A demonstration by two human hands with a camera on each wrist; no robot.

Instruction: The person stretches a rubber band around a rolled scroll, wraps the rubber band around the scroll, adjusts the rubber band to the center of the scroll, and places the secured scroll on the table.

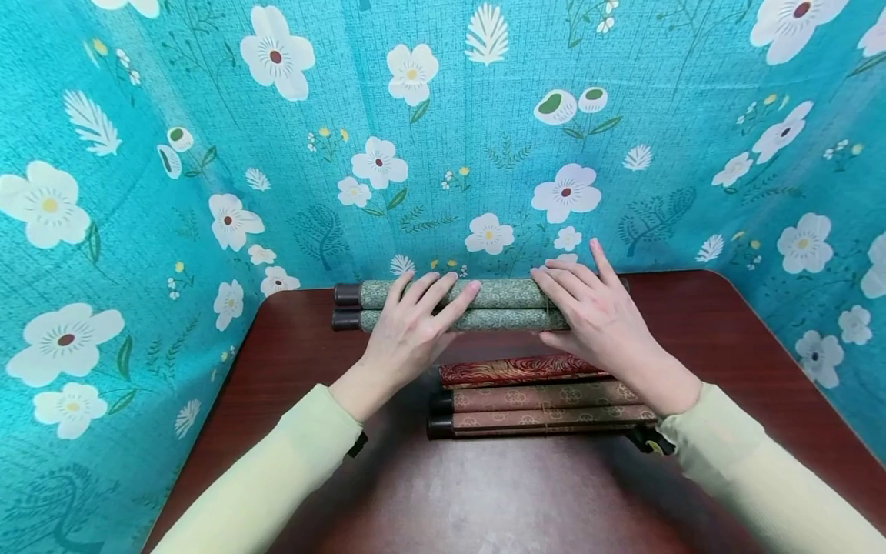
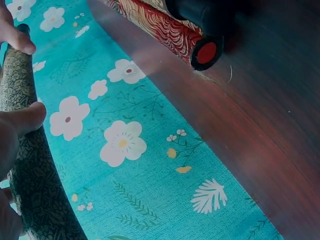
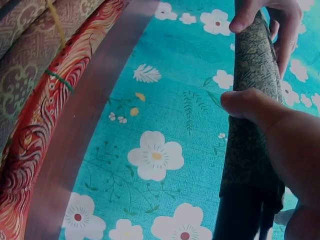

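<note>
Side by side, two rolled scrolls in grey-green patterned brocade, a far one [image 1: 508, 291] and a near one [image 1: 505, 319], lie crosswise toward the far edge of the table. My left hand [image 1: 414, 323] grips the pair left of the middle, fingers over the top. Toward the right end my right hand [image 1: 598, 312] holds them, its index finger raised. In the right wrist view, the thumb lies along the side of the green scroll [image 3: 252, 65]. Dark end caps [image 1: 348, 295] stick out at the left; the right ends are mostly hidden behind my right hand.
Nearer to me lie a red swirl-patterned scroll [image 1: 508, 371] and two brownish-pink scrolls [image 1: 540, 397] with black caps, partly under my right forearm. The dark red wooden table [image 1: 311, 369] backs onto a turquoise flowered cloth [image 1: 443, 138], which also covers both sides.
</note>
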